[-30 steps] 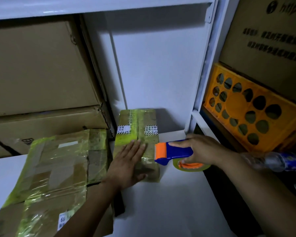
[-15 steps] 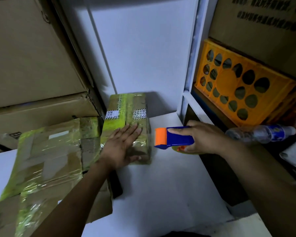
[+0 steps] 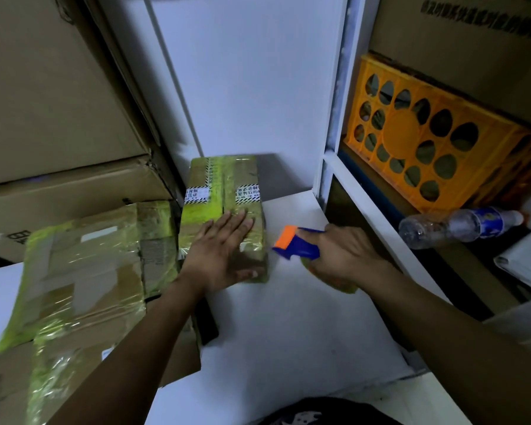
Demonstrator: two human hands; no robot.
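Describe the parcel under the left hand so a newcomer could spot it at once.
Start at the white table and go to its far edge by the white back panel. The small parcel lies there under the flat left hand. Unlike the larger parcel to its left, it is narrow and bears two black-and-white striped labels.

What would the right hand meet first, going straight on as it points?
The right hand leads with its tape dispenser, so likely the right side of the small taped carton under the left hand; depth is unclear.
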